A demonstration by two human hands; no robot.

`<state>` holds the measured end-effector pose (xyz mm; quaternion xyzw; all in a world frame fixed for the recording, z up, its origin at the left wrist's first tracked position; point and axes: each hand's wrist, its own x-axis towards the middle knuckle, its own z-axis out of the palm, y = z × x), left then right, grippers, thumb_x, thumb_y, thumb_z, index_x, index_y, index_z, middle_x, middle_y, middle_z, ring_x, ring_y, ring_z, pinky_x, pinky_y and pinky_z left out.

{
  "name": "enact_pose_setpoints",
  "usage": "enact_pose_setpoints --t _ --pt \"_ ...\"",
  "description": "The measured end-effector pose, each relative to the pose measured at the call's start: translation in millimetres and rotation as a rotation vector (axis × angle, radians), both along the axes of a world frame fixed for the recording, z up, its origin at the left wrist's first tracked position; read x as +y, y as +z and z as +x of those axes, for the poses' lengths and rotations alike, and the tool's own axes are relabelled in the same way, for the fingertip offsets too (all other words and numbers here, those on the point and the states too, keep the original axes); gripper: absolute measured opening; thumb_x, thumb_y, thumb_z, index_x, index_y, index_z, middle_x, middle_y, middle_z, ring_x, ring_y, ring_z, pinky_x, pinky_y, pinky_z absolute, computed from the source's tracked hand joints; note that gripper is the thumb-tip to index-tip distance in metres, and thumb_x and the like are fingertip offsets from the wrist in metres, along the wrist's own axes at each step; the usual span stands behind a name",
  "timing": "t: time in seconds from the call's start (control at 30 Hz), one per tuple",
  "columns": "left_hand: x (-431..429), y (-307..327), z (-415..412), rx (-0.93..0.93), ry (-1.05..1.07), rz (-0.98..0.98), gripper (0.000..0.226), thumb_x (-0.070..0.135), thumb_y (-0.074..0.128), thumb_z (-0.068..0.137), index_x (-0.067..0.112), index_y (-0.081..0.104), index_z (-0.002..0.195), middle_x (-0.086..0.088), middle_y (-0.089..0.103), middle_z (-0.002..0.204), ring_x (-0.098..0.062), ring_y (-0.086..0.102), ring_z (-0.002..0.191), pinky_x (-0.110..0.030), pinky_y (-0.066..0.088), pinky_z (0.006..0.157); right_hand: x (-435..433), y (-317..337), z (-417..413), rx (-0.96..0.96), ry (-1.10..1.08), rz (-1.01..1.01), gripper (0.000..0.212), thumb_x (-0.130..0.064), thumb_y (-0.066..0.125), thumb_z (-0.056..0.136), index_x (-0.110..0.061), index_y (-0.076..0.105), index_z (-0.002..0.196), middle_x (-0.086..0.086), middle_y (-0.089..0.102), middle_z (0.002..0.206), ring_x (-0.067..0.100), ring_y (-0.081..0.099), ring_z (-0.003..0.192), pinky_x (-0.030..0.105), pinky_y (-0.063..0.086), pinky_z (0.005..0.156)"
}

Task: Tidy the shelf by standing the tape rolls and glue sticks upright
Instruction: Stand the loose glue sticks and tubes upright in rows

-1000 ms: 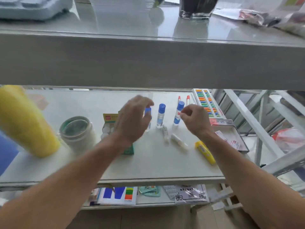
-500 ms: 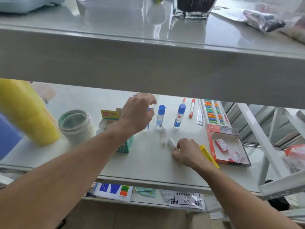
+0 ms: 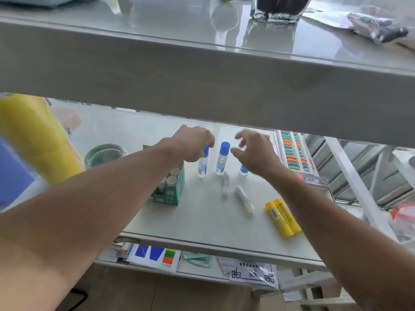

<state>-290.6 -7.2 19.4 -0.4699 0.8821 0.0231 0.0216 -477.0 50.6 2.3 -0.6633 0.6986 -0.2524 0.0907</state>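
Three blue-capped glue bottles stand upright mid-shelf. My left hand (image 3: 193,143) is closed over the cap of the left glue bottle (image 3: 202,167). The middle bottle (image 3: 222,160) stands free. The right bottle (image 3: 243,170) shows only its base behind my right hand (image 3: 253,151), which hovers blurred with its fingers spread and nothing in them. Two white glue sticks (image 3: 225,184) (image 3: 244,199) lie flat in front of the bottles. A pair of yellow glue sticks (image 3: 281,217) lies near the shelf's front edge. A tape roll (image 3: 104,154) rests flat at the left.
A green box (image 3: 171,191) with white-capped sticks stands under my left forearm. A big yellow roll (image 3: 33,135) leans at the far left. A colourful abacus (image 3: 294,153) and a red box (image 3: 312,178) sit on the right. The upper shelf's thick edge (image 3: 202,86) overhangs closely.
My right hand has lifted off the lying white glue stick and moved up and back beside the blue-capped bottles. The stick stays lying. My left hand stays on the left bottle's cap.
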Motion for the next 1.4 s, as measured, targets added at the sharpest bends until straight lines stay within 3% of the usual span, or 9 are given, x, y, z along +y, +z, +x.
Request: enact_pose_setpoints --t 0.17,0.37,0.67,0.77,0.87,1.0,1.1,1.23,1.4 --pt "-9 -8 1 0.008 0.021 -0.041 0.018 0.028 0.061 0.091 0.024 0.062 0.109 -0.001 0.065 0.111 -0.025 0.059 0.093 -0.031 0.035 0.075 -43 6 15 0.139 0.157 0.226 0.046 -0.03 0.073 0.085 -0.018 0.061 0.128 0.003 0.065 0.113 0.025 0.061 0.099 0.031 0.049 0.076" --pt "-13 -10 1 -0.046 0.025 -0.102 0.028 0.047 0.059 0.09 0.022 0.06 0.104 -0.002 0.065 0.1 -0.026 0.059 0.088 -0.035 0.032 0.076 -48 1 17 0.204 0.21 0.23 0.024 -0.019 0.071 0.087 -0.016 0.071 0.111 0.004 0.069 0.107 0.025 0.062 0.094 0.033 0.052 0.076" --pt "-13 -6 -1 -0.035 0.08 -0.074 0.038 0.053 0.06 0.087 0.018 0.057 0.103 -0.001 0.065 0.1 -0.024 0.057 0.085 -0.033 0.035 0.072 -51 2 16 0.226 0.283 0.277 0.032 -0.009 0.06 0.088 -0.028 0.071 0.111 -0.002 0.068 0.112 0.025 0.062 0.099 0.035 0.054 0.081" --pt "-15 -4 1 -0.012 0.074 -0.01 0.032 0.037 0.062 0.086 0.022 0.06 0.114 -0.001 0.065 0.108 -0.025 0.059 0.091 -0.032 0.038 0.07 -51 3 15 0.217 0.297 0.276 0.026 -0.011 0.063 0.088 -0.029 0.073 0.104 -0.001 0.068 0.108 0.024 0.063 0.095 0.035 0.055 0.08" --pt "-12 0 1 -0.041 0.092 -0.044 0.025 0.039 0.061 0.089 0.018 0.061 0.103 -0.001 0.062 0.094 -0.025 0.056 0.08 -0.031 0.034 0.065 -51 2 13 0.223 0.3 0.272 0.032 -0.002 0.059 0.088 -0.029 0.074 0.096 0.0 0.069 0.106 0.024 0.064 0.096 0.031 0.053 0.074" --pt "-7 -1 -2 -0.064 0.149 -0.077 0.038 0.056 0.058 0.087 0.019 0.053 0.094 0.001 0.059 0.087 -0.023 0.056 0.08 -0.033 0.033 0.069 -54 -1 10 0.189 0.281 0.289 0.036 -0.003 0.061 0.088 -0.024 0.067 0.117 0.0 0.066 0.12 0.023 0.062 0.1 0.028 0.045 0.075" --pt "-9 -3 -1 -0.031 0.121 -0.031 0.03 0.045 0.061 0.087 0.019 0.06 0.103 0.001 0.066 0.096 -0.022 0.06 0.085 -0.033 0.037 0.07 -55 0 10 0.139 0.274 0.29 0.032 -0.018 0.071 0.089 -0.018 0.065 0.12 0.002 0.069 0.116 0.023 0.063 0.096 0.027 0.043 0.072" --pt "-10 -3 1 0.059 0.123 -0.013 0.023 0.035 0.068 0.088 0.014 0.061 0.091 -0.004 0.064 0.087 -0.025 0.059 0.077 -0.033 0.047 0.064 -55 -2 12 0.144 0.274 0.285 0.028 -0.01 0.066 0.09 -0.017 0.066 0.117 0.002 0.07 0.113 0.022 0.063 0.092 0.024 0.042 0.066" --pt "-7 -6 -1 0.115 0.119 -0.064 0.024 0.031 0.072 0.087 0.011 0.06 0.09 -0.008 0.062 0.087 -0.028 0.057 0.075 -0.033 0.045 0.065 -55 2 11 0.215 0.288 0.297 0.035 0.0 0.059 0.089 -0.018 0.067 0.118 0.002 0.069 0.114 0.022 0.061 0.093 0.022 0.04 0.065"
